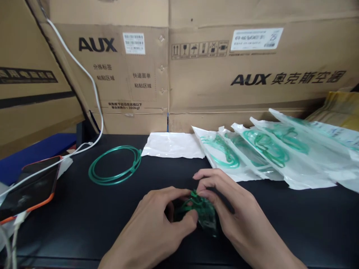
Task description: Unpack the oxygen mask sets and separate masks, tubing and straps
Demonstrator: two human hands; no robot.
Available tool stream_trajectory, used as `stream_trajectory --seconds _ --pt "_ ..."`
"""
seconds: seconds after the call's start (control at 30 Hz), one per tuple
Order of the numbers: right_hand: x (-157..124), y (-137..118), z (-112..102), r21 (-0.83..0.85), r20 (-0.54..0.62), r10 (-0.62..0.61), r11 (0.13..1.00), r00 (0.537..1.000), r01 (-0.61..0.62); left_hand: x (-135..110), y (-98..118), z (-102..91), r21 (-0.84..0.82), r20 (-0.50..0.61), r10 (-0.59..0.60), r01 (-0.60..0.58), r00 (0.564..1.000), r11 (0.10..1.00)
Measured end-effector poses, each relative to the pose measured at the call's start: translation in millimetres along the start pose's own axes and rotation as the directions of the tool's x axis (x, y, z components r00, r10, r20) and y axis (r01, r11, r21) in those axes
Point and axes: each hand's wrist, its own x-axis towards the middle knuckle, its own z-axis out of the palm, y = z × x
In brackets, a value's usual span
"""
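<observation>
A clear green oxygen mask [208,218] is between my two hands, low over the black table. My left hand [161,220] is closed around its left side, thumb in front and fingers behind. With thumb and index finger together, my right hand [232,207] pinches a green strap [194,194] at the mask's top. Part of the mask is hidden by my fingers. On the table to the left lies a coil of green tubing [114,183], apart from both hands.
Several clear-and-white packets [224,149] with green tubing inside overlap at the right. A flat white packet [174,145] lies at the back middle. At the left are an orange-edged phone [30,186] and a white cable [94,86]. Cardboard boxes [196,86] stand behind.
</observation>
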Motion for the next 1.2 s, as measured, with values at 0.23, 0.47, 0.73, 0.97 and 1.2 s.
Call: stream_trajectory --seconds 0.23,0.47,0.73,0.97,1.2 --pt "-7 -11 13 0.007 0.025 0.008 1.0 1.0 -0.008 8 0 10.9 -0.229 0.023 -0.062 0.065 0.998 0.971" --pt "-10 3 7 0.009 -0.14 0.313 0.949 0.939 -0.315 10 -14 8.3 -0.131 -0.026 -0.018 0.014 0.999 0.991" --pt "-53 11 19 -0.075 -0.192 0.495 0.853 0.847 -0.516 3 -8 12.1 -0.165 -0.036 0.107 -0.112 0.994 0.98" --pt "-51 8 24 0.253 -0.142 0.447 0.879 0.883 -0.404 -3 5 16.6 -0.254 -0.04 0.208 -0.211 0.977 0.944" --pt "-52 -3 20 0.748 -0.075 0.555 0.581 0.828 -0.322 -11 10 14.3 -0.153 -0.104 0.334 -0.347 0.937 0.925"
